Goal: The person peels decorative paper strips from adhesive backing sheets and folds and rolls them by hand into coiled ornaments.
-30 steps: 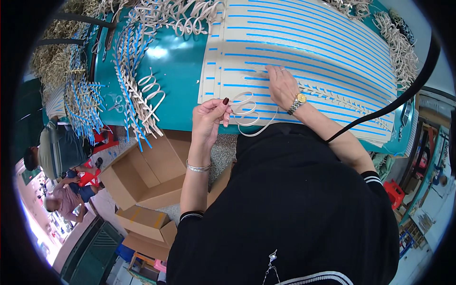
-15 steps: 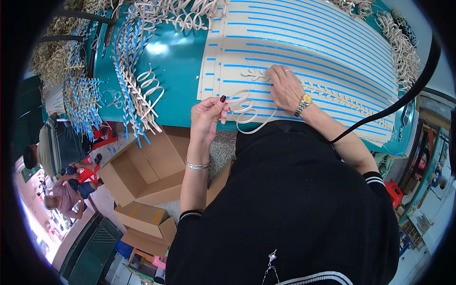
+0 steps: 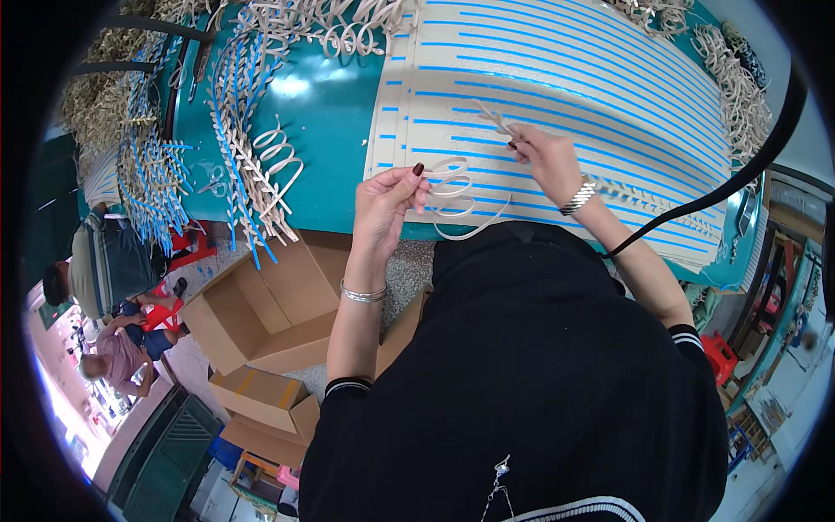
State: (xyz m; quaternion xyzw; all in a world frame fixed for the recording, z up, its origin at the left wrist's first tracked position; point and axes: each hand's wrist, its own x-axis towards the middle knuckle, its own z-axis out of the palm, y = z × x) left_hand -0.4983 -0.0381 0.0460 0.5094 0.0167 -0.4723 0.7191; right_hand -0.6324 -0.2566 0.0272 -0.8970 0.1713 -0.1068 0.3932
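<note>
My left hand (image 3: 385,202) pinches a beige coiled strip (image 3: 454,209) between thumb and fingertips; its loops hang over the near edge of the sheets. To the right, my right hand (image 3: 548,163) is closed on one end of a beige leaf-cut strip (image 3: 493,117), whose leafy tip sticks up to the left. Under both hands lies a stack of cream sheets (image 3: 402,143) with long blue stripes. A leaf-cut pattern (image 3: 648,204) runs along the top sheet beside my right wrist.
Leafy strips with blue backing (image 3: 235,148) lie on the green table (image 3: 322,157) at left, near scissors (image 3: 211,180). Beige curls (image 3: 357,30) are heaped behind. An open cardboard box (image 3: 265,300) stands below the table edge. A black cable (image 3: 739,183) crosses at right. Two people sit far left.
My right hand has risen off the sheet and turned, lifting the end of the leaf-cut strip. My left hand has shifted slightly, still holding the coiled strip.
</note>
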